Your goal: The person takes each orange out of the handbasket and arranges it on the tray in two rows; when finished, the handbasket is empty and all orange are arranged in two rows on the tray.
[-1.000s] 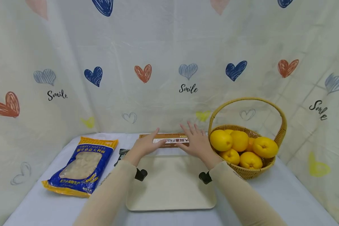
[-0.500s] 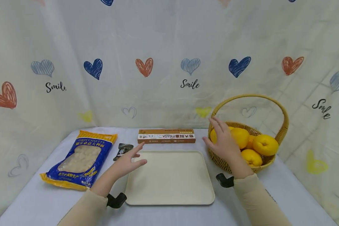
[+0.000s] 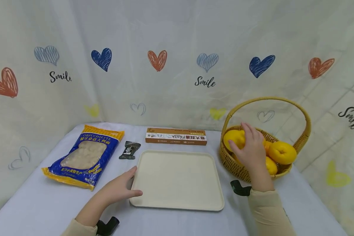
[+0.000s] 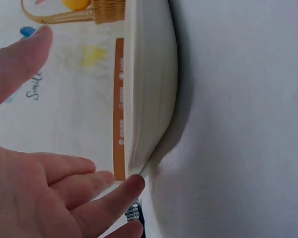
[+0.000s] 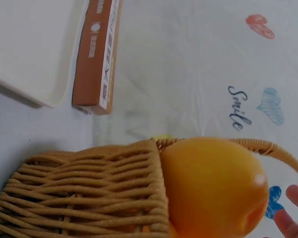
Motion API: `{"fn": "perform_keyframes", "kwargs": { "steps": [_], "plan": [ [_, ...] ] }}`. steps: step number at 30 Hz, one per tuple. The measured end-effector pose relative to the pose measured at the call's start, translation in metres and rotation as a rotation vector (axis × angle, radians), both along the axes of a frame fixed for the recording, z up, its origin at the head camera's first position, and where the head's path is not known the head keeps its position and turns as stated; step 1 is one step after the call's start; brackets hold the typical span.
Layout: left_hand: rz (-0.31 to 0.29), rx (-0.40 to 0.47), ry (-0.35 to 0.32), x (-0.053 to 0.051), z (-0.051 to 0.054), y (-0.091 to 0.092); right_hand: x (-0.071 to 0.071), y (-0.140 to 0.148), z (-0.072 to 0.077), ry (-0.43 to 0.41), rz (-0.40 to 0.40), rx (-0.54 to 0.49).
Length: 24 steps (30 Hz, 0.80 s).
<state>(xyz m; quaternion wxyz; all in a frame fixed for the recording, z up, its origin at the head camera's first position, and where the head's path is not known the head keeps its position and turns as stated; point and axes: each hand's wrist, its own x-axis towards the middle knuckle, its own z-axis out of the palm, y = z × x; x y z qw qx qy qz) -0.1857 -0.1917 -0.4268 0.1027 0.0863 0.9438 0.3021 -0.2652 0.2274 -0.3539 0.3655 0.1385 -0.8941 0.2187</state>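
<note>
At the left edge of the cream tray (image 3: pixel 177 180) is my left hand (image 3: pixel 115 190), thumb spread from the fingers; in the left wrist view a fingertip of that hand (image 4: pixel 64 193) meets the tray's rim (image 4: pixel 154 74). My right hand (image 3: pixel 252 152) hangs over the wicker basket (image 3: pixel 234 168) of yellow fruit, fingers spread beside a yellow fruit (image 3: pixel 234 139). In the right wrist view only fingertips show at the right edge, apart from the large fruit (image 5: pixel 213 186) above the basket's weave (image 5: pixel 89 188). Whether they touch another fruit is hidden.
A brown pasta box (image 3: pixel 176 136) lies behind the tray. A small black packet (image 3: pixel 129 150) is at the tray's back left, and a blue and yellow pasta bag (image 3: pixel 84 155) lies farther left. The basket's tall handle (image 3: pixel 271 98) arches over the fruit. A printed curtain hangs behind.
Both hands have moved apart from above the pasta box. My left hand has come down to the tray's left edge, and my right hand has moved right, over the basket. The head view has tilted down.
</note>
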Motion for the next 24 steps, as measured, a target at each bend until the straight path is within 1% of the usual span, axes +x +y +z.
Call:
{"fn": "perform_keyframes", "kwargs": {
  "steps": [5, 7, 10, 12, 18, 21, 24],
  "plan": [
    [-0.004, -0.005, -0.041, 0.005, -0.001, 0.0, 0.0, 0.005, -0.006, -0.169, -0.091, -0.008],
    [-0.013, 0.001, -0.058, 0.009, -0.002, 0.0, 0.0, 0.006, -0.008, -0.221, -0.1, -0.006],
    [-0.036, 0.013, -0.061, 0.013, -0.004, -0.003, -0.001, 0.005, -0.012, -0.288, -0.114, -0.001],
    [-0.047, 0.021, -0.061, 0.014, -0.005, -0.005, -0.003, 0.004, -0.012, -0.317, -0.13, 0.004],
    [-0.053, 0.021, -0.054, 0.01, -0.007, -0.009, -0.012, 0.0, -0.012, -0.39, -0.163, 0.024],
    [-0.057, 0.006, -0.066, 0.01, -0.009, -0.01, -0.012, 0.0, -0.014, -0.423, -0.179, 0.024],
    [-0.053, 0.002, -0.082, 0.013, -0.012, -0.01, -0.011, -0.001, -0.017, -0.432, -0.188, 0.005]
  ]
}}
